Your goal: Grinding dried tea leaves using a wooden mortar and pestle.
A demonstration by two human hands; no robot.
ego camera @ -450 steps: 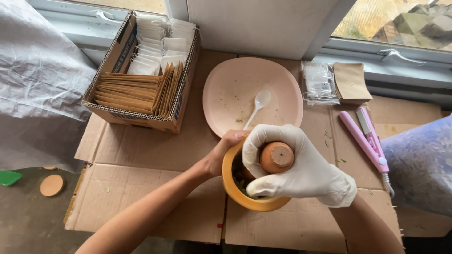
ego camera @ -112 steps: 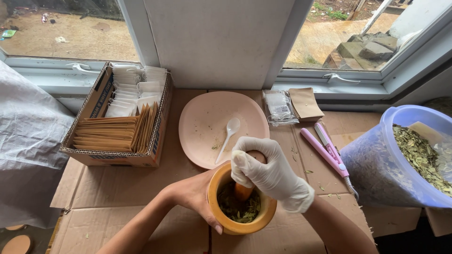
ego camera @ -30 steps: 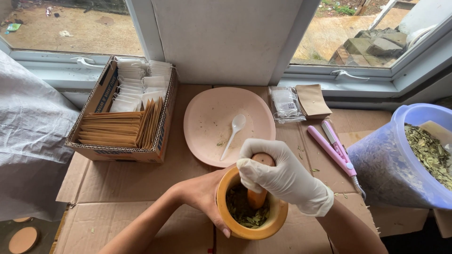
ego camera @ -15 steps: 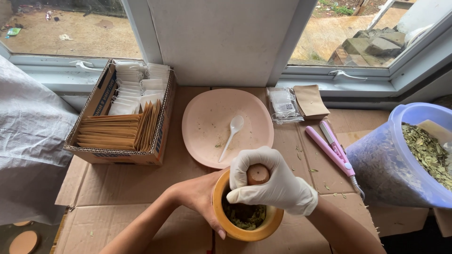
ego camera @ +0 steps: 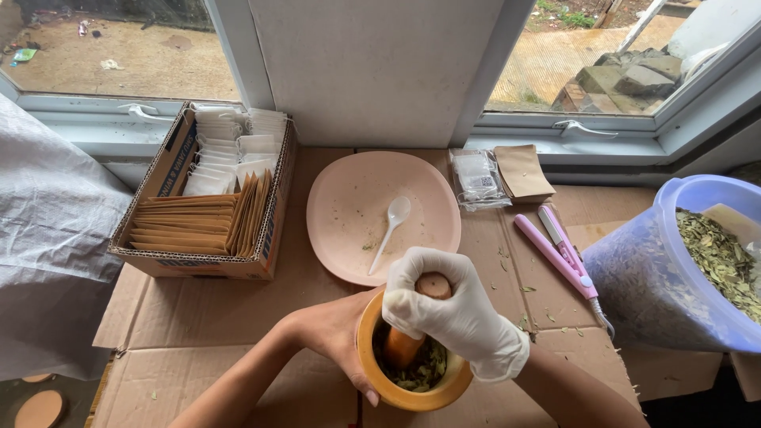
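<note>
We work on flattened brown cardboard (ego camera: 198, 333) laid over a surface below a white-framed window (ego camera: 555, 131), which runs across the top of the frame; bare ground and stones show outside.

Low in the centre stands our yellow-orange mortar (ego camera: 408, 390), round and thick-walled, with crushed green leaf at its bottom. A wooden pestle (ego camera: 416, 325) stands tilted in it. Our right hand (ego camera: 448, 313), in a white glove, is wrapped closed around the pestle's upper end. Our bare left hand (ego camera: 333, 333) cups the mortar's left wall, fingers curled against it.

Just above the mortar lies a pale pink plate (ego camera: 349, 230), flecked with leaf crumbs, with a white plastic spoon (ego camera: 390, 230) resting on it. At upper left sits an open cardboard box (ego camera: 202, 265) filled with upright rows of brown paper sachets (ego camera: 190, 226) and white ones (ego camera: 230, 147) behind them. Right of the plate, against the window sill, lie a small clear packet (ego camera: 478, 178) and a flat brown pouch (ego camera: 523, 172). A slim pink tool (ego camera: 559, 254) lies slantwise to the right of the plate. At the right edge stands a bluish translucent tub (ego camera: 642, 277) holding dried green leaves (ego camera: 721, 257).
</note>
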